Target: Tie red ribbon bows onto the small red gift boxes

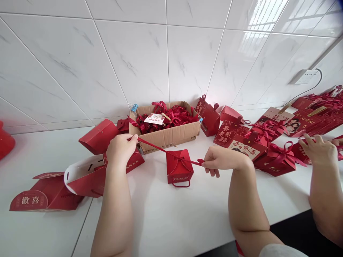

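Note:
A small red gift box (177, 175) stands on the white table in front of me, with a cord handle hanging at its near side. Across its top runs a red ribbon (154, 145), crossed over itself at the middle of the lid and stretched taut to both sides. My left hand (122, 148) pinches one end, up and to the left of the box. The other end is between the fingers of my right hand (218, 159), just right of the box. Neither hand touches the box itself.
Behind the gift box stands a cardboard carton (170, 135) full of red ribbons. Open red boxes (55, 191) lie at the left. Several decorated boxes (278, 159) crowd the right, where another person's hand (320, 151) works. A tiled wall (195, 60) closes off the back.

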{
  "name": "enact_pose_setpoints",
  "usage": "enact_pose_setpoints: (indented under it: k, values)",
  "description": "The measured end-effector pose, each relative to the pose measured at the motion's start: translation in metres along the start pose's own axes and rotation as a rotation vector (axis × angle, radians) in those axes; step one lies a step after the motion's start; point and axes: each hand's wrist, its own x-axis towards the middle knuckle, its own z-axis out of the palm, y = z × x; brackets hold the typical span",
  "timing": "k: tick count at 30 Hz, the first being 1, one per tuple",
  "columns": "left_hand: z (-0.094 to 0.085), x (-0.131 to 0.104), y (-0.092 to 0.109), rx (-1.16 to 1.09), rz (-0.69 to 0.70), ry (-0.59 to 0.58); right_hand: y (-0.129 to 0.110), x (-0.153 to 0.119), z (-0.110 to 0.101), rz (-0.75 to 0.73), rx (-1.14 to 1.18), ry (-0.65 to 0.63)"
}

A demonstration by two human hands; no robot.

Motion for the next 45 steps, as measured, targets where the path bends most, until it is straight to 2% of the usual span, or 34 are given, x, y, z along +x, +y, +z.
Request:
enact_pose_setpoints:
  k: [1, 2, 4, 5, 7, 9, 10, 11, 12, 13, 14, 16, 18, 19, 21, 23, 25, 29, 32, 36, 39, 41, 42, 43, 45]
  values:
    - [-0.001, -0.001, 0.001, -0.012, -0.008, 0.024, 0.003, -0.007, -0.004, -0.093, 0.017, 0.023]
    - [-0.001, -0.001, 0.001, -0.029, -0.015, 0.051, 0.008, -0.018, -0.01, -0.253, 0.041, 0.079]
    - [-0.003, -0.002, 0.002, -0.068, -0.022, 0.112, 0.031, -0.053, -0.031, -0.355, 0.063, 0.184]
    - [-0.004, -0.003, 0.002, -0.084, -0.022, 0.135, 0.05, -0.075, -0.044, -0.384, 0.069, 0.229]
    - [-0.005, -0.003, 0.002, -0.104, -0.025, 0.167, 0.104, -0.119, -0.071, -0.443, 0.07, 0.35]
    - [-0.007, -0.002, 0.003, -0.11, -0.03, 0.176, 0.162, -0.152, -0.092, -0.594, -0.038, 0.7]
    - [-0.007, -0.002, 0.003, -0.11, -0.032, 0.173, 0.184, -0.162, -0.099, -0.59, -0.089, 0.783]
    - [-0.007, -0.002, 0.003, -0.107, -0.034, 0.172, 0.198, -0.166, -0.101, -0.585, -0.117, 0.799]
    - [-0.007, -0.001, 0.003, -0.104, -0.037, 0.168, 0.201, -0.164, -0.1, -0.575, -0.117, 0.781]
    - [-0.006, 0.0, 0.003, -0.101, -0.043, 0.162, 0.192, -0.156, -0.095, -0.556, -0.088, 0.755]
    - [-0.006, 0.0, 0.003, -0.097, -0.052, 0.159, 0.174, -0.142, -0.086, -0.517, -0.044, 0.657]
    - [-0.006, 0.001, 0.002, -0.103, -0.077, 0.15, 0.116, -0.104, -0.062, -0.358, 0.019, 0.341]
    - [-0.008, 0.0, 0.002, -0.122, -0.088, 0.137, 0.055, -0.061, -0.036, -0.128, 0.068, 0.14]
    - [-0.009, 0.0, 0.001, -0.134, -0.086, 0.132, 0.031, -0.042, -0.025, -0.097, 0.074, 0.107]
    - [-0.011, -0.001, 0.001, -0.152, -0.077, 0.131, 0.002, -0.018, -0.011, -0.053, 0.077, 0.063]
    - [-0.012, -0.001, 0.0, -0.159, -0.072, 0.142, -0.006, -0.011, -0.006, 0.026, 0.083, 0.023]
    - [-0.011, -0.001, 0.0, -0.158, -0.067, 0.154, -0.005, -0.014, -0.006, 0.089, 0.079, 0.012]
    - [-0.005, 0.0, 0.001, -0.142, -0.022, 0.189, -0.002, -0.02, -0.008, 0.137, 0.015, 0.014]
    - [-0.003, -0.001, 0.001, -0.111, 0.026, 0.119, -0.003, -0.016, -0.007, 0.15, -0.043, -0.003]
    - [-0.003, -0.004, 0.002, -0.048, 0.041, 0.01, -0.002, -0.016, -0.008, 0.086, -0.055, 0.033]
    - [-0.004, -0.012, 0.007, -0.014, 0.142, 0.133, -0.002, -0.024, -0.009, 0.076, -0.036, 0.208]
    - [-0.005, -0.022, 0.014, 0.047, 0.256, 0.271, -0.004, -0.027, -0.008, 0.078, -0.07, 0.423]
    - [-0.006, -0.028, 0.018, 0.068, 0.337, 0.287, -0.006, -0.027, -0.006, 0.064, -0.104, 0.521]
    - [-0.007, -0.036, 0.023, 0.074, 0.433, 0.228, -0.009, -0.025, -0.004, 0.03, -0.144, 0.588]
    - [-0.007, -0.051, 0.031, 0.079, 0.59, -0.059, -0.016, -0.017, 0.005, -0.091, -0.214, 0.588]
